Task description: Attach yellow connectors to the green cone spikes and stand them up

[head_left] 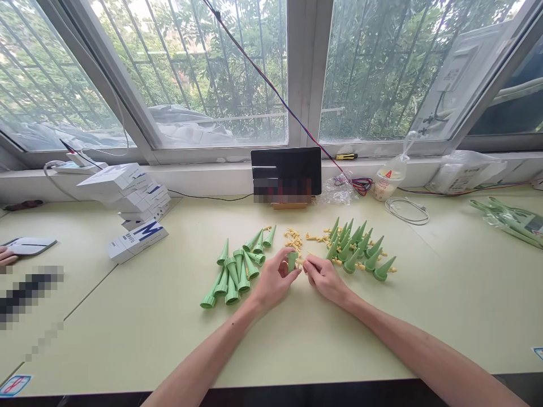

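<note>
My left hand (274, 277) grips a green plastic cone (292, 260) by its wide collar, fingers curled round it. Close against it, my right hand (326, 276) pinches a small yellow plastic valve piece (300, 262) at the cone's side; whether it sits in the cone I cannot tell. To the left lie several green cones (232, 271), most on their sides. Just beyond my hands is a small heap of yellow pieces (293, 237). On the right, several green cones with yellow pieces attached (350, 263) stand in a group, points upward.
A tablet (287, 175) leans at the window sill. White boxes (138, 240) are stacked at the left, near another person's hand (7, 255). A bagged cup (387, 182), a coiled white cable (407, 211) and green straps (513, 220) lie along the back right.
</note>
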The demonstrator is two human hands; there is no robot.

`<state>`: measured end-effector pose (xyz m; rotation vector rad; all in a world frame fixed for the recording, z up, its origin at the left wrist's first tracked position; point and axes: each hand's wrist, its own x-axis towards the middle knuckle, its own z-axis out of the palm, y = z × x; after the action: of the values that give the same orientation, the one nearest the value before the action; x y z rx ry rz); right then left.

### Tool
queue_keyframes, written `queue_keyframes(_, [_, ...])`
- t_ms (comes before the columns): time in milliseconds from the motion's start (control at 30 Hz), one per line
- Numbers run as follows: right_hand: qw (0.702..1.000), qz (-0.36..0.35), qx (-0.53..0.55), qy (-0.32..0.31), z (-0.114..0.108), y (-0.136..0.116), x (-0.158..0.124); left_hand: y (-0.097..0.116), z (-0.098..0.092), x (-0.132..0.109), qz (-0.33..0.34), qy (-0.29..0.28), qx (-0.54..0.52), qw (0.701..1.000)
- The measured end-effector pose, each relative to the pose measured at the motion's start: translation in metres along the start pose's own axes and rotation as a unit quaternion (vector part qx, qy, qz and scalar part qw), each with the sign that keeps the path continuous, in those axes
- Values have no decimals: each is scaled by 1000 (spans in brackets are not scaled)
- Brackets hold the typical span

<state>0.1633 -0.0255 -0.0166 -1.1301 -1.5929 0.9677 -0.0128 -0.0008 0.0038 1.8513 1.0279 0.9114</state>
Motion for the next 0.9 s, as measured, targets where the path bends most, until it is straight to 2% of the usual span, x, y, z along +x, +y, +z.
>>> queue_keyframes(633, [994,51,86,-34,-1,-6,2,0,0,0,-3,4,7,1000])
queue_keyframes(767, [995,50,79,-15,2,-2,2,-2,0,2,-55,-20,-98,993])
queue_keyframes(900, [997,22,68,-6,3,3,1,-3,0,6,-130,-92,-264,951])
